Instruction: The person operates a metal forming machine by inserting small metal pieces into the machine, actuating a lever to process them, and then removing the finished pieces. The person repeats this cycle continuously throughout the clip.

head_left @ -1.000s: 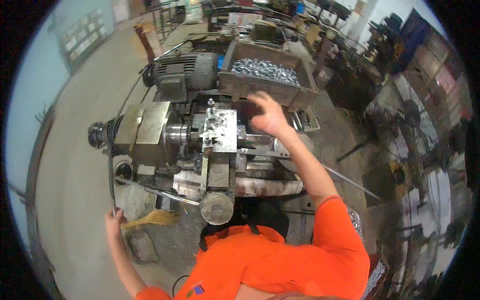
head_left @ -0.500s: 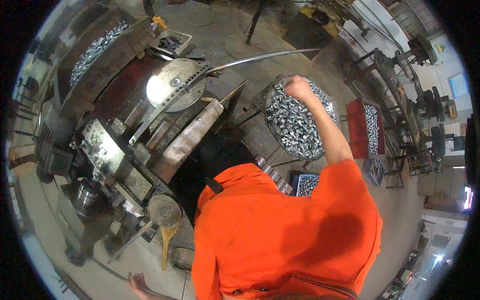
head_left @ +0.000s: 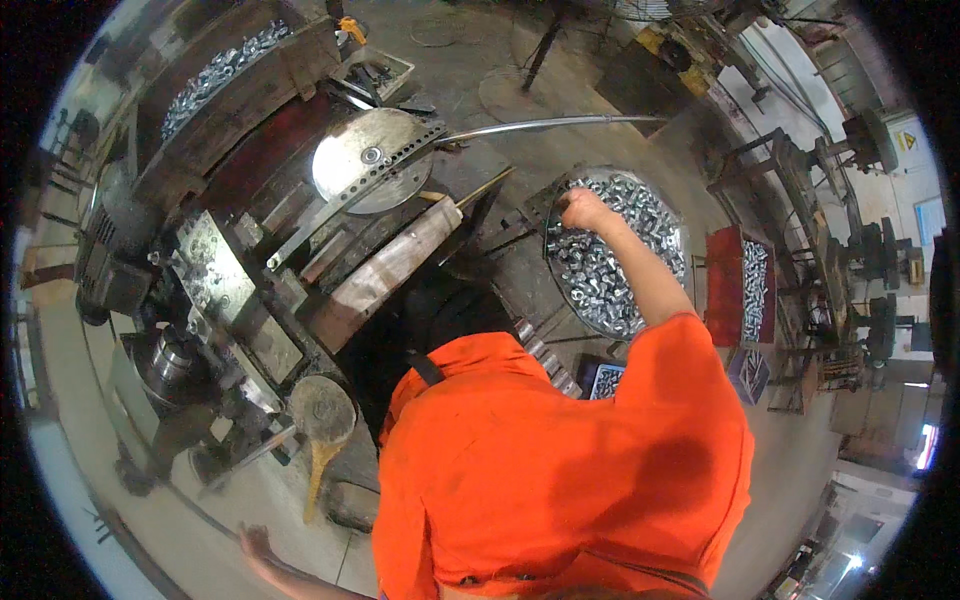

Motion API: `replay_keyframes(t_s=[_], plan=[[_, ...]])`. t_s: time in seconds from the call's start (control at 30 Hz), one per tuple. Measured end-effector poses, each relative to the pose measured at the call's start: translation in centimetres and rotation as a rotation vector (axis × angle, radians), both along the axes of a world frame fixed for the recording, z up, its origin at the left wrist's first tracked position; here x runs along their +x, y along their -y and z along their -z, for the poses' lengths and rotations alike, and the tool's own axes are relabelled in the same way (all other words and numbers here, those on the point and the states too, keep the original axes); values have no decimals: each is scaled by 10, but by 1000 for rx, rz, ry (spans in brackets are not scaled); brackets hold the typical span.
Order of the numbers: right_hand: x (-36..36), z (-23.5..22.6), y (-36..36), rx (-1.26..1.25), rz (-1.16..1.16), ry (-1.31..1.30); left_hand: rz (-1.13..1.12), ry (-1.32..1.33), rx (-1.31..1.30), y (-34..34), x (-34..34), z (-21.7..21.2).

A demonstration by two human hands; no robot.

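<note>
Head view, one entry: right hand (head_left: pixel 583 210), upper centre of the frame, closed in a loose fist down among small shiny metal parts (head_left: pixel 610 280) heaped in a round pan (head_left: pixel 679 225), arm stretched out to reach them; what the fist encloses cannot be told. Left hand (head_left: pixel 253 541), lower left edge, fingers spread, holding nothing, hanging clear of the machine (head_left: pixel 230 270). A red bin (head_left: pixel 722 290) of similar parts stands right of the pan.

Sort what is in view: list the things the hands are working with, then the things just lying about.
In hand:
right hand, closed in the round metal tub of small silver parts
left hand, low, beside the grey machine

Lying about:
red bin of silver parts
round steel disc
long wooden trough of parts
</note>
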State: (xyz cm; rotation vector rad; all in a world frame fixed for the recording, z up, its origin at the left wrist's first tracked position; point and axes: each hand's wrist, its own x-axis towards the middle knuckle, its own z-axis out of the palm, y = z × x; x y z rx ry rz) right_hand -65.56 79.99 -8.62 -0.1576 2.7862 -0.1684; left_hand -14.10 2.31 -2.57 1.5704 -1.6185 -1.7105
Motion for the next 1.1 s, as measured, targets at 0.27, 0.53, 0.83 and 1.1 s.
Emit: replay_keyframes(t_s=[0.27, 0.53, 0.83, 1.1], plan=[[-12, 3, 0, 175, -103, 5, -131, -86, -59, 4, -6, 6], [15, -69, 36, -600, 214, -62, 547, 980, -978, -78, -58, -110], [75, -145, 270, -1456, -646, 165, 858, -235, -257, -240, -284, -126], [97, -167, 346, -1338, -1038, -105, 723, -760, 537, -282, -303, -94]])
